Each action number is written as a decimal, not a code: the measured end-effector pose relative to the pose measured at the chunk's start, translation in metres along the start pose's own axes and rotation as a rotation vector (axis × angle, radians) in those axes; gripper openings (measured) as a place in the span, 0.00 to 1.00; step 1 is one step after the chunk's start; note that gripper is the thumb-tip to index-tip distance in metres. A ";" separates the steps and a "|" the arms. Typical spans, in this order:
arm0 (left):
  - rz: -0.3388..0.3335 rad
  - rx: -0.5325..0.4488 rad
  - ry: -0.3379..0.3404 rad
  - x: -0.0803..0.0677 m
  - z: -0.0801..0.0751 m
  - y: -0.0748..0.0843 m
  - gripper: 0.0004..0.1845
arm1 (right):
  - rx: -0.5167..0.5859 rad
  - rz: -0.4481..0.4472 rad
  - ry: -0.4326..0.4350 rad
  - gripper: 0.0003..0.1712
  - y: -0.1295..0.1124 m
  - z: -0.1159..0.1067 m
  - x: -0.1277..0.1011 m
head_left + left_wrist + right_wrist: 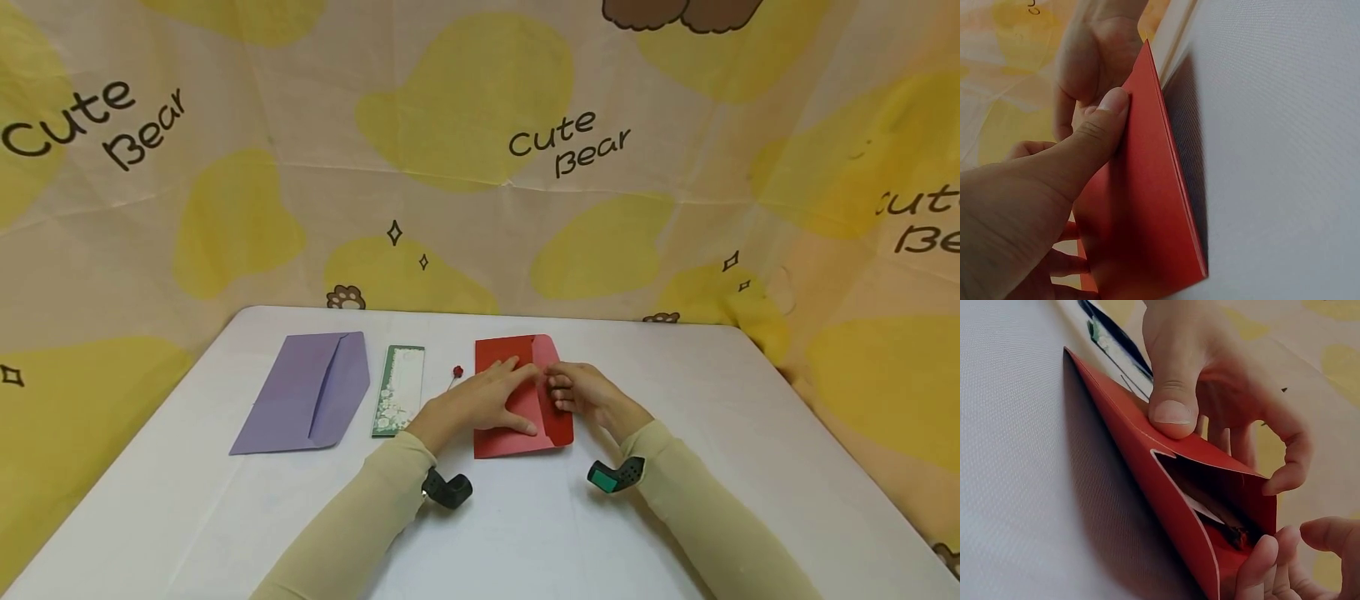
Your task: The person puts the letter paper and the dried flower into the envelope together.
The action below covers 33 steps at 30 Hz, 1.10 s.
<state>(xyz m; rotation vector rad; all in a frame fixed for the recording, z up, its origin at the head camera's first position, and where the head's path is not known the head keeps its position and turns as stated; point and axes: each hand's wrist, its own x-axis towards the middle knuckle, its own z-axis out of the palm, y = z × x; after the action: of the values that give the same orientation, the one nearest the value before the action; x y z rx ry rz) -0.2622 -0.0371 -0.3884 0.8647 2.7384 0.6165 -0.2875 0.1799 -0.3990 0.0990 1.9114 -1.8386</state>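
We find the red envelope (1141,181) near the middle of the worktop (517,542), a little to the right, tilted and at least partly raised above a dark shadow. We cannot tell whether its lowest edge touches the surface. Its mouth gapes on the right, and inside we make out the pale edge of a slip (1205,509) and a small dark red item (1239,537), too dim for us to name. The flap (558,429) extends past the mouth to the right.

The left hand (489,397) grips the red envelope, its thumb laid along the near face and its other fingers reaching over to the far side. The right hand (588,392) is at the flap with its fingers bent and fingertips at the edge; we cannot tell whether that grip pinches the paper or only touches it.

Just left of the red envelope we see a small red rose (457,372) on a thin stem. Next comes an upright-set card (407,375), white with a green border and pale flowers, and beyond it a purple envelope (288,408) lying flat, flap to the right.

Both arms wear beige sleeves (352,517), with a dark device (447,489) at each wrist. Behind the white worktop hangs a yellow-patterned cloth (465,100) lettered "Cute Bear".
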 end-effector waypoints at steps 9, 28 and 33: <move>0.006 0.003 0.010 -0.001 0.000 -0.001 0.45 | 0.013 -0.018 0.038 0.16 -0.002 -0.002 -0.003; 0.016 0.017 0.004 0.001 0.000 -0.002 0.44 | 0.015 -0.111 -0.003 0.27 -0.014 -0.015 -0.009; 0.012 0.023 0.001 0.001 0.001 -0.003 0.44 | 0.017 -0.109 -0.001 0.27 -0.015 -0.015 -0.009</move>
<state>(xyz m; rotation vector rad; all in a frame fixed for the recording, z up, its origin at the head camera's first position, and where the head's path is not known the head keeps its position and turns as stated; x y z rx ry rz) -0.2638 -0.0379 -0.3909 0.8862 2.7488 0.5884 -0.2892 0.1952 -0.3818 0.0000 1.9354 -1.9251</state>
